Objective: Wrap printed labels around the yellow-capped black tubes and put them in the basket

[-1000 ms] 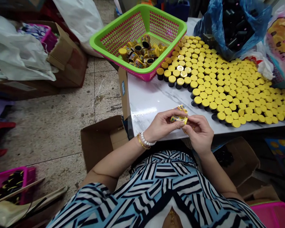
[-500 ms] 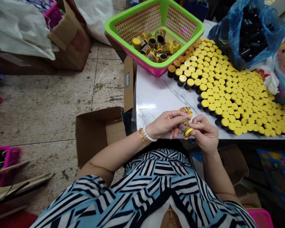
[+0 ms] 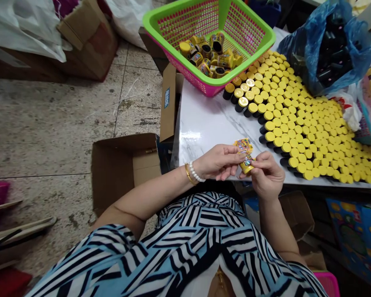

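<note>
Just over the table's (image 3: 204,123) near edge, left hand (image 3: 219,162) and right hand (image 3: 267,176) both pinch one small tube (image 3: 246,166), nearly upright, cap end down, nearest the right hand.

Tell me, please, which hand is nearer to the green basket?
Left. The left hand is directly below the green basket in the picture; the right hand is farther right. Both hold the small yellow bottle.
</note>
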Available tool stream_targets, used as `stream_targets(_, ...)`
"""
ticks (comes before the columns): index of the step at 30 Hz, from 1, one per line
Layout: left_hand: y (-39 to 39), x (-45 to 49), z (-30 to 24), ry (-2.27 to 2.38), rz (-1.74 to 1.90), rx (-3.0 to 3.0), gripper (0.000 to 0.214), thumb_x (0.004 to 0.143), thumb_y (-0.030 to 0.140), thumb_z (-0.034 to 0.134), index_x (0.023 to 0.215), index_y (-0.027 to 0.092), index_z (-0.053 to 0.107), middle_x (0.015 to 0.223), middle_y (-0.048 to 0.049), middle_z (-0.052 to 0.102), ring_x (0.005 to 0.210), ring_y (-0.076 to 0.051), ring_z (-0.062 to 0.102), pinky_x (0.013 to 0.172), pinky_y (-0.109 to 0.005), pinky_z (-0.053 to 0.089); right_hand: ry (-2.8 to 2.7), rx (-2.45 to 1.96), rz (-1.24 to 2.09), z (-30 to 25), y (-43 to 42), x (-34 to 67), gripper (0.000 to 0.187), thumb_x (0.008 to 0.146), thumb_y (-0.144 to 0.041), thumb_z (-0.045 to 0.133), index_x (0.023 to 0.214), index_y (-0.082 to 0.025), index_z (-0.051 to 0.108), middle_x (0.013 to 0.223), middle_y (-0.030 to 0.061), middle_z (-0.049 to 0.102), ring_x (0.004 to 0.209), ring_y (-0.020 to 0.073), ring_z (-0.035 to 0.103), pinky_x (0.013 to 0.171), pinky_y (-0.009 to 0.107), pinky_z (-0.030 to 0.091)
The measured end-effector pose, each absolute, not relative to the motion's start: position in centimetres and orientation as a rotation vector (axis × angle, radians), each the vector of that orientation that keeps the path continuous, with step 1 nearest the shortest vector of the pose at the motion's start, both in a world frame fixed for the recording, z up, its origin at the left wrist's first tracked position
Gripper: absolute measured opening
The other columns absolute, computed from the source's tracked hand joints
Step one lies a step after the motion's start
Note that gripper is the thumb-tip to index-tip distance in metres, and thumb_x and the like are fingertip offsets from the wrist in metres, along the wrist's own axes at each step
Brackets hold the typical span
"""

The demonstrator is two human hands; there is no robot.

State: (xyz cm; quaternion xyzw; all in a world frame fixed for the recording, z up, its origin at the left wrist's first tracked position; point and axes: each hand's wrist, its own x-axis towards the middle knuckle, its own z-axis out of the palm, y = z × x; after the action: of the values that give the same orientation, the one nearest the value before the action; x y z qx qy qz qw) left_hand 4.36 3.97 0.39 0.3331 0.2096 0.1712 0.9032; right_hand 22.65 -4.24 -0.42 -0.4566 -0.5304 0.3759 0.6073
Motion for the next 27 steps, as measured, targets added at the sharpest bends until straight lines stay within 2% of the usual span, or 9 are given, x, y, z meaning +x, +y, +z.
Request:
stream_targets(2,4.0,4.3,0.2,0.468,0.366,0.708,0.048,0.080,0.056,0.084,0.089,0.015,0.060,0.051,0.0051,0.063,0.029,-0.005,0.047,0.028,-0.013,0.029,-1.208,-1.040,0.937,-0.5,-4.2,22.5,0.014,0.088,-0.026,0.079,0.100,-0.034,0.079,0.093,-0.0014,0.052,0.058,0.0078,0.062,0.050,0.027,0.062)
stream_targets(5,3.9,4.5,-0.1,0.533,0.391,0.752,0.052,0.082,0.063,0.079,0.081,0.016,0.057,0.051,0.0048,0.061,0.028,-0.005,0.046,0.027,-0.013,0.029,-1.337,-1.114,0.949,-0.4,-4.1,22.8,0.020,0.087,-0.026,0.080,0.106,-0.032,0.080,0.099,0.0013,0.056,0.065,0.0106,0.067,0.054,0.029,0.066)
stream_targets(10,3.8,4.8,-0.3,0.489,0.383,0.757,0.057,0.080,0.069,0.078,0.084,0.015,0.060,0.056,0.0013,0.067,0.033,-0.007,0.054,0.028,-0.013,0.032,-1.398,-1.119,0.838,-0.5,-4.1,23.0,0.016,0.084,-0.022,0.083,0.097,-0.030,0.083,0.086,0.0002,0.058,0.063,0.0115,0.066,0.052,0.027,0.064)
stream_targets(12,3.8,4.8,-0.2,0.501,0.368,0.761,0.057,0.079,0.069,0.078,0.082,0.014,0.061,0.054,0.0018,0.065,0.031,-0.007,0.051,0.028,-0.014,0.030,-1.385,-1.103,0.852,-0.5,-4.1,22.9,0.014,0.086,-0.022,0.081,0.097,-0.031,0.082,0.088,0.0002,0.059,0.063,0.0115,0.067,0.053,0.028,0.064)
stream_targets(15,3.8,4.8,0.1,0.577,0.374,0.788,0.059,0.079,0.071,0.076,0.072,0.015,0.058,0.046,0.0034,0.058,0.026,-0.005,0.044,0.026,-0.014,0.025,-1.458,-1.133,0.889,-0.2,-4.2,22.7,0.021,0.088,-0.022,0.079,0.106,-0.032,0.081,0.093,0.0013,0.062,0.066,0.0127,0.069,0.058,0.030,0.065)
stream_targets(17,3.8,4.8,0.2,0.589,0.370,0.795,0.061,0.081,0.073,0.073,0.071,0.015,0.058,0.045,0.0025,0.058,0.025,-0.006,0.045,0.025,-0.014,0.024,-1.495,-1.140,0.862,-0.2,-4.2,22.6,0.026,0.087,-0.020,0.080,0.109,-0.032,0.081,0.091,0.0011,0.063,0.065,0.0126,0.069,0.057,0.030,0.063)
stream_targets(21,3.9,4.8,0.2,0.464,0.332,0.707,0.057,0.079,0.067,0.079,0.081,0.012,0.064,0.052,-0.0011,0.065,0.029,-0.008,0.051,0.026,-0.015,0.029,-1.320,-1.070,0.880,-0.8,-4.2,22.6,0.012,0.086,-0.023,0.081,0.097,-0.028,0.079,0.082,-0.0021,0.062,0.056,0.0116,0.067,0.052,0.029,0.059)
stream_targets(23,4.0,4.8,0.2,0.472,0.338,0.704,0.053,0.080,0.062,0.081,0.080,0.012,0.063,0.050,0.0000,0.064,0.028,-0.007,0.049,0.026,-0.014,0.028,-1.273,-1.095,0.895,-1.1,-4.2,22.6,0.010,0.087,-0.027,0.081,0.096,-0.027,0.077,0.082,-0.0025,0.062,0.054,0.0114,0.065,0.052,0.030,0.060)
stream_targets(27,3.7,5.0,0.1,0.584,0.346,0.780,0.061,0.078,0.073,0.076,0.073,0.014,0.060,0.045,0.0019,0.059,0.025,-0.007,0.045,0.025,-0.015,0.024,-1.445,-1.187,0.700,-0.9,-4.6,23.0,0.020,0.085,-0.020,0.081,0.102,-0.029,0.080,0.084,-0.0003,0.068,0.057,0.0120,0.065,0.054,0.029,0.057)
